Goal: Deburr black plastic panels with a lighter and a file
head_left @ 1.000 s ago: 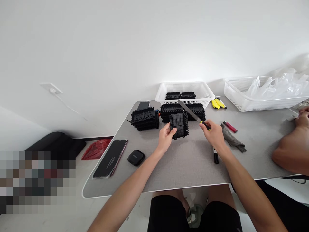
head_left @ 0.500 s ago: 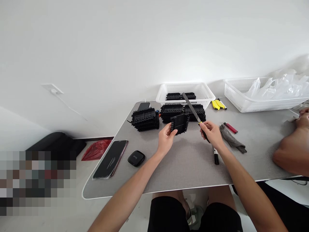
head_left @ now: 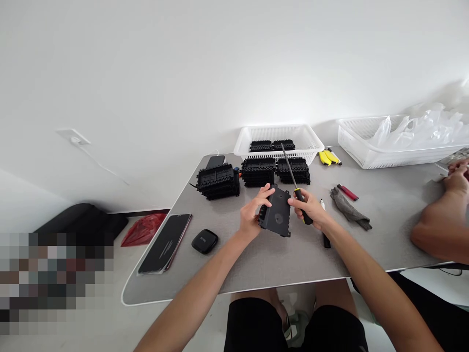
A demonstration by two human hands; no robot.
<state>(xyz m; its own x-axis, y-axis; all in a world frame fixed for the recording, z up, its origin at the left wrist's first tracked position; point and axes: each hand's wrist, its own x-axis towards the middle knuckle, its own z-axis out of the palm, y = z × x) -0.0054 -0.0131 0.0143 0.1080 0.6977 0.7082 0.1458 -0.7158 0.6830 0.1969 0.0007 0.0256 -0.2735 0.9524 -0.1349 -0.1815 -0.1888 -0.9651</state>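
Note:
My left hand [head_left: 253,215] grips a flat black plastic part [head_left: 276,216] by its left edge, its smooth back turned toward me, held just above the grey table [head_left: 264,259]. My right hand [head_left: 309,208] is closed on the black and yellow handle of a long metal file [head_left: 290,172], whose blade points up and away; its fingers also touch the right edge of the part. Behind the hands stand stacks of similar black parts [head_left: 219,181], with another stack [head_left: 275,170] to the right of them.
A white basket [head_left: 311,138] with more black parts stands at the back; another white basket [head_left: 357,146] holds clear bags. A phone [head_left: 165,243], small black case [head_left: 204,241], black marker [head_left: 324,234], grey cloth [head_left: 350,211], red lighter [head_left: 348,192] and yellow tool [head_left: 329,157] lie about. Another person's arm [head_left: 436,222] rests at right.
My left hand turned the black part over from ribbed face to smooth back and drew it nearer. My right hand moved left with the file until it met the part.

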